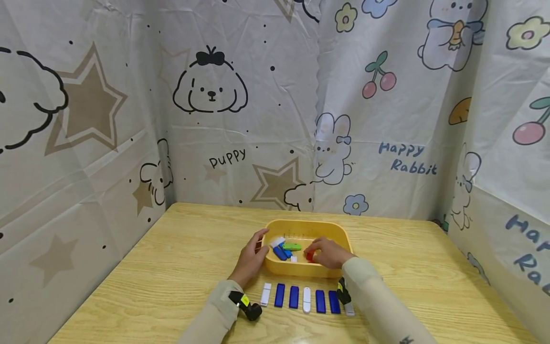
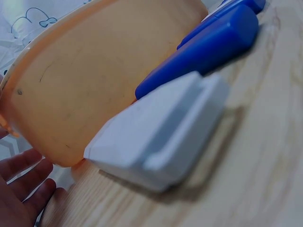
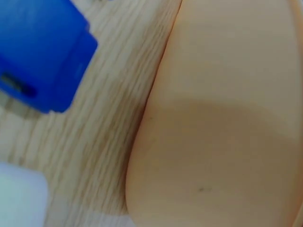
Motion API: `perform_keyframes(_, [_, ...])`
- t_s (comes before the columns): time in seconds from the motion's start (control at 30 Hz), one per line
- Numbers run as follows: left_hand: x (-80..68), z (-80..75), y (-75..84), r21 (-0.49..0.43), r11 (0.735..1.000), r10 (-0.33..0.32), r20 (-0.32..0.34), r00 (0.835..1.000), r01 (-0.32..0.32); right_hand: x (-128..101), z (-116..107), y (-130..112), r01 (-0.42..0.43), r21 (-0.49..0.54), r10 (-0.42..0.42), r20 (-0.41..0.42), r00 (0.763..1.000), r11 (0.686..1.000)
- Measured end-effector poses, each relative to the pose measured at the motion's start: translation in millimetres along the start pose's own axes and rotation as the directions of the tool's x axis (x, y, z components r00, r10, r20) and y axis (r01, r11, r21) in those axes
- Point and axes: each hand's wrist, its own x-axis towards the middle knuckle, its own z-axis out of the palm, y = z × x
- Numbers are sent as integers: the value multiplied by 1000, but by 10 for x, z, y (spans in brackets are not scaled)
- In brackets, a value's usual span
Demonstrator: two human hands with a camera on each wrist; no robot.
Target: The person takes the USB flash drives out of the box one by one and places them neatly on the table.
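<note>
A yellow plastic bin (image 1: 301,271) stands on the table. My left hand (image 1: 250,257) rests against its left side, with fingertips at the rim; in the left wrist view its fingers (image 2: 26,187) lie fairly straight beside the bin wall. Inside the bin, my right hand (image 1: 328,253) reaches down with bent fingers and pinches a red USB flash drive (image 1: 309,257), partly hidden by the fingers. Left of it in the bin lie a green drive (image 1: 292,247), blue drives (image 1: 280,253) and white ones (image 1: 278,241). The right hand is outside the right wrist view.
In front of the bin runs a row of several drives, among them a white one (image 1: 266,295), a blue one (image 1: 280,295) and a rounded white one (image 1: 307,300). The right sleeve partly covers the row's right end. A printed curtain (image 1: 240,129) encloses the wooden table (image 1: 206,239).
</note>
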Motion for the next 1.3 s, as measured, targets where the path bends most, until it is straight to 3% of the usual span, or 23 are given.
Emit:
perform_keyframes(0.3, [-10,-5,40,-4,1000,3,-9,1000,-3,24,5,0,21,19,-20,-36,999,1000])
perform_keyframes(0.67, [-9,-11,30,-4,1000,8,-1,1000,-8,76,26,35,-41,73,45,-47,998,996])
perform_keyframes(1.03, [-16,-4,28,-8,1000,-13,-1,1000,13,61,24,30,5,82,-2,-39,999,997])
perform_keyframes(1.3, [-18,-5,28,0,1000,-19,-5,1000,19,69,47,41,-7,60,13,-93,996,998])
